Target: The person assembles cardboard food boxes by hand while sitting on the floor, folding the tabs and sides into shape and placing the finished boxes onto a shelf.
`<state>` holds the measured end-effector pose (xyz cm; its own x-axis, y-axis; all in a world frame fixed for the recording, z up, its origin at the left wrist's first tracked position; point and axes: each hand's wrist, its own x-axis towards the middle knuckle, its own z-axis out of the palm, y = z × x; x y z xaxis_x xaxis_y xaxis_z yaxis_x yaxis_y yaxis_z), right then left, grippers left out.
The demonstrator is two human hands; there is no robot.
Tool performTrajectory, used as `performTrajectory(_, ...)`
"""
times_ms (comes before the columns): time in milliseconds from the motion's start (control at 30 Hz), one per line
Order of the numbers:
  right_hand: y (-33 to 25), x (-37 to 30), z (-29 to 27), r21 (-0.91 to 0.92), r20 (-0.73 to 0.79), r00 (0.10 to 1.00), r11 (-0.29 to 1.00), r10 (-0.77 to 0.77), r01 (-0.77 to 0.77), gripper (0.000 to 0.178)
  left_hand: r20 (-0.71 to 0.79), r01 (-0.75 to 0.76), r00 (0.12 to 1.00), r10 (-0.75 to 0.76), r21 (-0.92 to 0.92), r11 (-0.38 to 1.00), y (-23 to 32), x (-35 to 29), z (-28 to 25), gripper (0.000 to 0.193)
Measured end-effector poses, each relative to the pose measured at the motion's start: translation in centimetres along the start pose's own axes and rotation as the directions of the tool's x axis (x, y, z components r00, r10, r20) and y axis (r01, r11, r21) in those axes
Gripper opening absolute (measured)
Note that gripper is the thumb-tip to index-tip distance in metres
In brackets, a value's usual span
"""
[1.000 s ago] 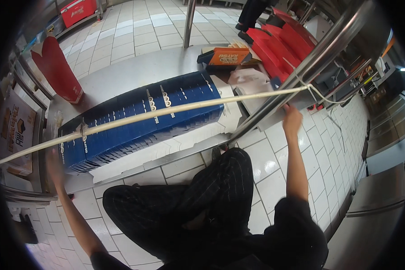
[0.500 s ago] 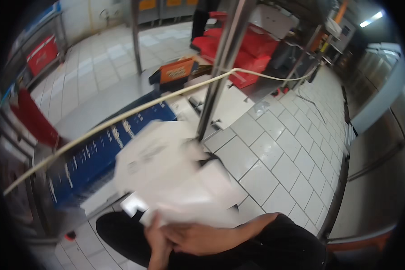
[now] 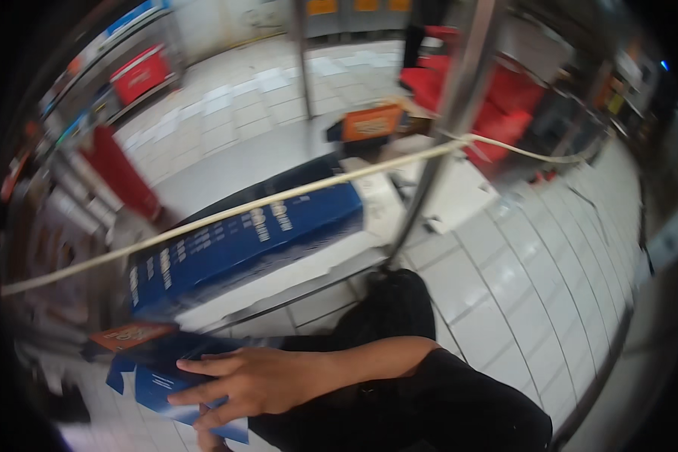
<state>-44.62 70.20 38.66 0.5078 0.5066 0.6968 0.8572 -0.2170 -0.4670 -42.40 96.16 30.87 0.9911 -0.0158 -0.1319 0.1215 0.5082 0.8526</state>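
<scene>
A blue carton [image 3: 156, 388] with an orange panel lies tilted in front of me at the lower left. My right hand [image 3: 260, 380] reaches across from the right, palm down, its fingers spread over the carton's blue face. Beneath it, at the carton's near edge, only a small part of my left hand [image 3: 209, 439] shows, closed on that edge; most of its fingers are hidden. Beyond them a row of blue and white cartons [image 3: 256, 233] with pale print rests on a metal shelf [image 3: 218, 162].
A cream cord [image 3: 294, 187] stretches across above the cartons, past a metal post [image 3: 448, 124]. An orange-fronted box [image 3: 371, 123] and a white panel [image 3: 448, 192] lie behind. Red bags [image 3: 501, 94] and a red bin [image 3: 139, 75] stand farther off. White tiles [image 3: 505, 301] cover the floor.
The view has swung left. Both hands held a large white sheet of card; now a blue printed face is up under my right hand, whose fingers have spread. The left hand is mostly hidden.
</scene>
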Motion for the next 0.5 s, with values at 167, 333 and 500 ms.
performTrajectory(167, -0.8, 0.6, 2.9, -0.019, 0.067, 0.978, 0.980, -0.197, 0.199, 0.032, 0.021, -0.090, 0.996, 0.090, -0.009, 0.996, 6.7, -3.5, 1.9, 0.050)
performTrajectory(333, 0.6, -0.4, -0.2, 0.406, -0.314, 0.917, 0.908, 0.244, -0.103, 0.033, 0.305, -0.415, 0.896, 0.322, 0.321, 0.851, 4.0, 0.0, 4.6, 0.035)
performTrajectory(500, -1.2, 0.4, 1.1, -0.253, -0.198, 0.979, 0.963, 0.039, -0.090, 0.053, 0.292, -0.277, 0.929, 0.229, 0.135, 0.951, 3.4, -2.0, 6.0, 0.033)
